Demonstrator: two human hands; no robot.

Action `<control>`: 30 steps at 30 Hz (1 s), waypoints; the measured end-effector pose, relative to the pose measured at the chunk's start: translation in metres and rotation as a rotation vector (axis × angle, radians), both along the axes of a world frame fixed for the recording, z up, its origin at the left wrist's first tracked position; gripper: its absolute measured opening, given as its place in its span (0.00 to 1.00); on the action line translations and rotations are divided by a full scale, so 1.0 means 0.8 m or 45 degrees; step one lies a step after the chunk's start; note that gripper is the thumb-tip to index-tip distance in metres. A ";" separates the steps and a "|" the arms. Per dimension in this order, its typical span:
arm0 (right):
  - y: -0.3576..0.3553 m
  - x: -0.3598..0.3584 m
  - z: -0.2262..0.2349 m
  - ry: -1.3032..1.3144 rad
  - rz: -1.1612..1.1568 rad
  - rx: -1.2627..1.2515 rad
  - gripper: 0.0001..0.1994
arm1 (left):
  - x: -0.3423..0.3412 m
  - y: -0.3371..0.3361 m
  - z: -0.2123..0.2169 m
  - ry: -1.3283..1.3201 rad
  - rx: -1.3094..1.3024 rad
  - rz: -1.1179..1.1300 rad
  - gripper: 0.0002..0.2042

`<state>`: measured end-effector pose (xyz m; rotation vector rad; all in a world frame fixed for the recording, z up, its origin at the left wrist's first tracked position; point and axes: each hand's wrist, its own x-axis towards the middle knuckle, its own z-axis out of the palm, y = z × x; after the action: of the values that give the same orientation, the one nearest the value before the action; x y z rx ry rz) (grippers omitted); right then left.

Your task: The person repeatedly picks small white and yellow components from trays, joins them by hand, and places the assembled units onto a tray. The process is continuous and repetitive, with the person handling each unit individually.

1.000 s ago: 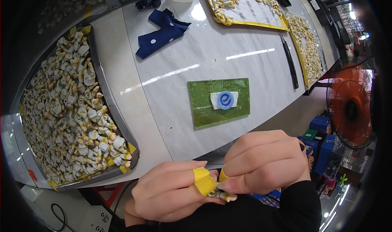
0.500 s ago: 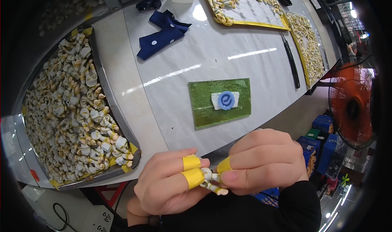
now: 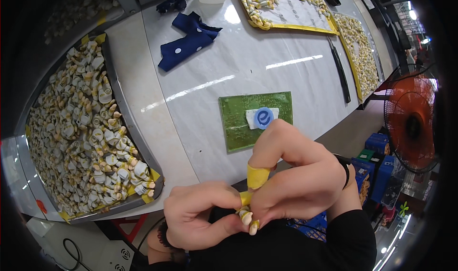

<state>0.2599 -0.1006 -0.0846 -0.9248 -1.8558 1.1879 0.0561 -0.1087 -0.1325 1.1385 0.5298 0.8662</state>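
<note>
Close to my body, a small white-and-yellow figurine piece (image 3: 245, 216) is pinched between my two hands. Its two leg-like ends point toward me, and the rest is hidden by fingers. My left hand (image 3: 200, 214) grips it from the left with bent fingers. From the right, my right hand (image 3: 300, 180) closes on the same piece, its raised knuckles overlapping the lower right of a green slab (image 3: 234, 130) on the table. Yellow tape wraps fingers on both hands. On the slab lie a white pad and a round blue piece (image 3: 263, 118) with a dark curl.
A metal tray (image 3: 125, 112) heaped with similar figurine pieces stands at left. Yellow-edged trays (image 3: 296, 29) of small parts sit at the far right, beside a slim black tool (image 3: 339, 73). Dark blue dotted cloth (image 3: 188, 44) lies at the back. An orange fan (image 3: 411, 121) stands off the table's right.
My right hand has rolled over and risen, its knuckles now higher. My left hand has turned inward. The figurine piece has turned so that its leg ends face me.
</note>
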 end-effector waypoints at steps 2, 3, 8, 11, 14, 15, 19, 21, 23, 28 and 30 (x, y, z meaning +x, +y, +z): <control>0.002 -0.002 0.000 -0.022 0.025 0.038 0.08 | -0.002 0.002 0.001 -0.005 -0.039 -0.031 0.10; 0.003 -0.004 -0.001 -0.026 0.041 0.059 0.08 | -0.005 0.003 0.003 0.002 -0.050 -0.044 0.10; 0.001 0.002 -0.005 -0.065 0.047 0.148 0.08 | -0.023 0.023 0.038 0.500 0.344 -0.163 0.11; -0.013 0.011 0.003 0.045 -0.063 0.134 0.10 | -0.084 0.015 0.078 0.894 0.726 0.250 0.09; -0.024 0.032 -0.001 -0.001 -0.212 0.135 0.10 | -0.115 0.060 0.118 1.470 1.060 0.315 0.14; -0.023 0.032 -0.005 0.009 -0.232 0.150 0.11 | -0.122 0.075 0.127 1.603 1.133 0.240 0.13; -0.024 0.041 -0.008 -0.049 -0.295 0.204 0.10 | -0.133 0.202 0.111 1.640 1.016 0.380 0.12; -0.025 0.038 0.006 -0.064 -0.337 0.247 0.10 | -0.145 0.272 0.116 1.795 1.083 0.423 0.14; -0.029 0.040 0.012 -0.091 -0.377 0.278 0.09 | -0.166 0.324 0.093 1.965 1.195 0.440 0.18; -0.024 0.065 0.034 -0.243 -0.572 0.268 0.08 | -0.198 0.388 0.033 1.956 1.218 0.506 0.21; -0.003 0.084 0.046 -0.486 -0.630 0.392 0.08 | -0.202 0.378 0.039 2.059 1.042 0.576 0.20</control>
<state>0.3272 -0.1031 -0.0479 -1.3928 -1.8676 0.4333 -0.1053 0.1935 -0.1009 2.4666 1.9045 0.3120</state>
